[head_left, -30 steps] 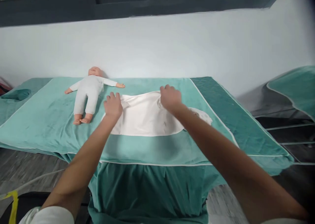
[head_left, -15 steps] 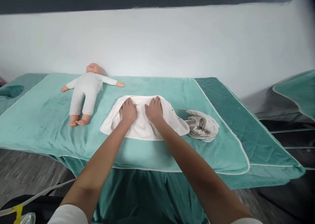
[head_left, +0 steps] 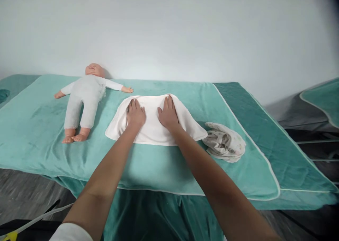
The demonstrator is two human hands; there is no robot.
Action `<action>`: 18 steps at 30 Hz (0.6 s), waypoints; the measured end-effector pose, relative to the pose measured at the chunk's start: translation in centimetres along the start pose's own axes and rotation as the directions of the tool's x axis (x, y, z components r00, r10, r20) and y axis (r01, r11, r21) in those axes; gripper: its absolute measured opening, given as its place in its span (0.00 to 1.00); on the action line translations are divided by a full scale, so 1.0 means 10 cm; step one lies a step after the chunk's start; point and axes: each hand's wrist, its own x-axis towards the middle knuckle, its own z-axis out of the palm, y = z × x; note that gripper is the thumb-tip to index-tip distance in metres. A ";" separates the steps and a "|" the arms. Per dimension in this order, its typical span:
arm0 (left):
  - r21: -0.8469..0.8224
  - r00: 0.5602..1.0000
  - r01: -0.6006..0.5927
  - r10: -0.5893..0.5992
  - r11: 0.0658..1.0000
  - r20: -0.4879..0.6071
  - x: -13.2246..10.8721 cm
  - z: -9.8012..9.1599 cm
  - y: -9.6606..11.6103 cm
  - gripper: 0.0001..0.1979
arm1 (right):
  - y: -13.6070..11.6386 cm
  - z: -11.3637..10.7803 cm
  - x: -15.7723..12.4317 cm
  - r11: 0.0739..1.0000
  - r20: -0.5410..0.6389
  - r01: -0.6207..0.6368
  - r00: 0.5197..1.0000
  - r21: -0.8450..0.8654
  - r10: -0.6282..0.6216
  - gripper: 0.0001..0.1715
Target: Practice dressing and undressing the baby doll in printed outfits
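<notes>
A white cloth (head_left: 152, 122), perhaps a baby garment or blanket, lies spread on the green bed cover in front of me. My left hand (head_left: 136, 114) rests flat on its left part, fingers stretched toward the far edge. On the right part lies my right hand (head_left: 168, 114), also flat, with its thumb out to the side. Beyond each hand the cloth rises in folds, and a small dark patch shows beside the left fingers. A crumpled patterned cloth (head_left: 225, 142) sits at the right, touching or almost touching the white cloth's corner.
A baby doll (head_left: 86, 96) in a white suit lies on its back at the left, arms spread. The light green cover (head_left: 161, 170) has a pale edging over a darker green bed (head_left: 267, 131). A white wall (head_left: 169, 36) stands behind. A pale cable (head_left: 45, 214) runs at lower left.
My hands have slid slightly toward the far edge of the white cloth and flattened, and that edge has moved a little away from me. The camera view has tilted down.
</notes>
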 end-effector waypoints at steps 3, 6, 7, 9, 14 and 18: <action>-0.026 1.000 -0.020 0.020 0.999 0.000 0.03 0.00 0.00 0.34 | -0.01 0.02 0.01 1.000 0.020 -0.010 1.000 0.010 0.010 0.43; -0.044 0.993 -0.058 0.053 0.997 -0.108 0.01 -0.03 0.02 0.34 | -0.08 -0.03 -0.05 0.999 -0.064 0.050 0.997 0.006 -0.050 0.42; -0.050 0.986 -0.082 0.074 0.995 -0.147 0.00 -0.04 0.03 0.33 | -0.10 -0.05 -0.06 0.997 -0.101 0.073 0.992 0.001 -0.073 0.42; -0.068 0.977 -0.114 0.099 0.991 -0.186 -0.02 -0.06 0.04 0.33 | -0.13 -0.08 -0.09 0.995 -0.151 0.096 0.984 -0.001 -0.095 0.42; -0.127 0.989 -0.069 0.051 0.990 -0.141 0.02 -0.01 -0.02 0.34 | -0.05 -0.05 -0.03 0.997 -0.144 0.072 0.987 0.038 -0.066 0.42; -0.109 0.997 -0.050 0.044 0.993 -0.055 0.08 0.04 -0.05 0.35 | 0.04 0.02 0.06 0.999 -0.042 0.013 0.999 0.052 -0.011 0.43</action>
